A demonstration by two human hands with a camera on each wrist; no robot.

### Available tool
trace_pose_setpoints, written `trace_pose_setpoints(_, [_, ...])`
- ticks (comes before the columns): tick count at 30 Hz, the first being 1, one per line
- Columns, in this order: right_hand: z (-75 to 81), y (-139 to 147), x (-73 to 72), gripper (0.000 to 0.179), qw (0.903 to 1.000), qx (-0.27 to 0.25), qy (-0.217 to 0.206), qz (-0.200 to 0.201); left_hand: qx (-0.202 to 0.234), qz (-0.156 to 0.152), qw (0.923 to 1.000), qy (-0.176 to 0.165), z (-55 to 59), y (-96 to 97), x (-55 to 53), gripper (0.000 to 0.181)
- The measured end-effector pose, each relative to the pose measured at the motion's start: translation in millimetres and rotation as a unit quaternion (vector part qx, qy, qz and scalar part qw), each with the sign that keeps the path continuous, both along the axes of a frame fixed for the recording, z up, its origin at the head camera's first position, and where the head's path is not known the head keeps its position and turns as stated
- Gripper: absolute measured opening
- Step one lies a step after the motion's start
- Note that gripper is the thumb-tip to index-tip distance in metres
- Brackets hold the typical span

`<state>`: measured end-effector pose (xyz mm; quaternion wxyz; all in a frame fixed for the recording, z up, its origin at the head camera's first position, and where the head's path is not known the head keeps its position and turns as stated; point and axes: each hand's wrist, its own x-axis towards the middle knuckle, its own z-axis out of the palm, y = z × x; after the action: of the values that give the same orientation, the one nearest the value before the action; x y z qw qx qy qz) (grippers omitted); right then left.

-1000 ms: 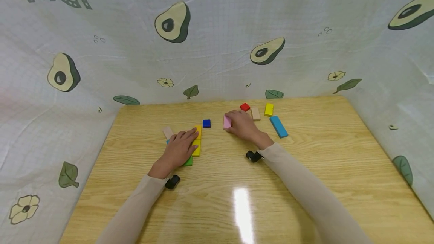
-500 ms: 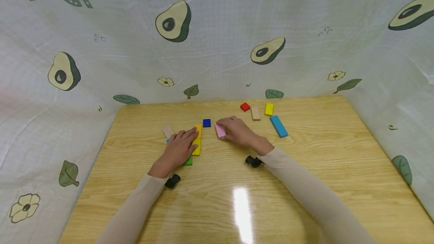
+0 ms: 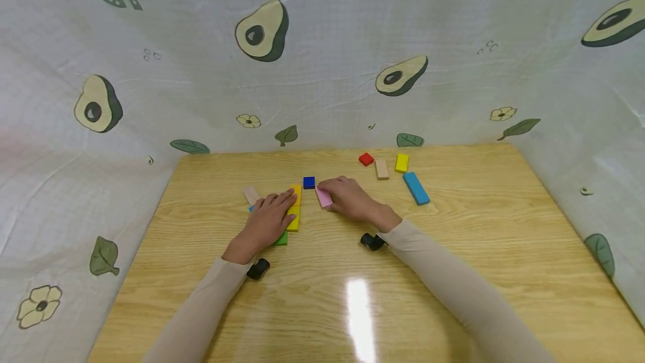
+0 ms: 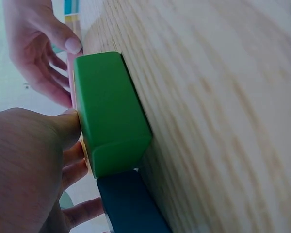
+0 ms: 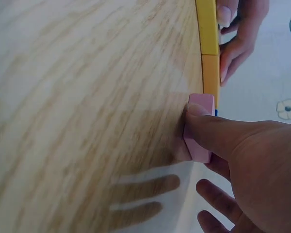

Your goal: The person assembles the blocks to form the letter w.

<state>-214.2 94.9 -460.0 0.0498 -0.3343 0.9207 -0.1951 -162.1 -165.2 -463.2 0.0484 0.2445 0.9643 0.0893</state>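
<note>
My right hand pinches a pink block between thumb and fingers, low over the table; the thumb on it shows in the right wrist view. My left hand rests spread over a group of blocks, fingers extended. Under and around it show a yellow block, an orange-yellow block end to end with it, a green block and part of a blue block. The palm hides the rest of the group. A small dark blue block lies between the two hands, just beyond the pink one.
A plain wooden block lies past the left fingers. At the back right are a red block, another plain wooden block, a yellow block and a long blue block. A printed cloth hangs behind the wooden table.
My right hand has carried the pink block leftward and slightly nearer, turning it, toward the yellow blocks. My left hand has stayed where it was on the group.
</note>
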Motion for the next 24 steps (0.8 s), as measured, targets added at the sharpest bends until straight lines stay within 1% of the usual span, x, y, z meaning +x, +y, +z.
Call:
trace_pose_setpoints(5, [-3.9, -1, -1.3, 0.055, 1.0000, -0.005, 0.000, -0.005, -0.001, -0.001, 1.0000, 0.001, 1.0, 0.4, 0.5, 0.054])
trace_pose_setpoints(9, [-5.9, 0, -2.6, 0.056, 0.9999, -0.013, -0.002, -0.001, 0.000, 0.002, 1.0000, 0.001, 0.4, 0.7, 0.5, 0.055])
trace_pose_setpoints(13, [-4.5, 4, -4.1, 0.059, 0.9997, -0.023, -0.011, 0.002, -0.001, -0.001, 1.0000, 0.003, -0.5, 0.7, 0.3, 0.055])
trace_pose_setpoints(17, [0.4, 19, -7.8, 0.061, 0.9984, -0.042, -0.028, -0.024, 0.002, -0.001, 1.0000, -0.002, -1.1, 0.6, 0.0, 0.054])
trace_pose_setpoints(20, [3.5, 34, -13.2, 0.060, 0.9971, -0.051, -0.024, -0.050, 0.007, 0.000, 1.0000, -0.004, -2.1, 0.3, -0.5, 0.054])
trace_pose_setpoints(24, [4.6, 56, -20.8, 0.059, 0.9955, -0.046, -0.013, -0.081, 0.009, -0.001, 1.0000, 0.003, -3.3, -0.2, -0.3, 0.054])
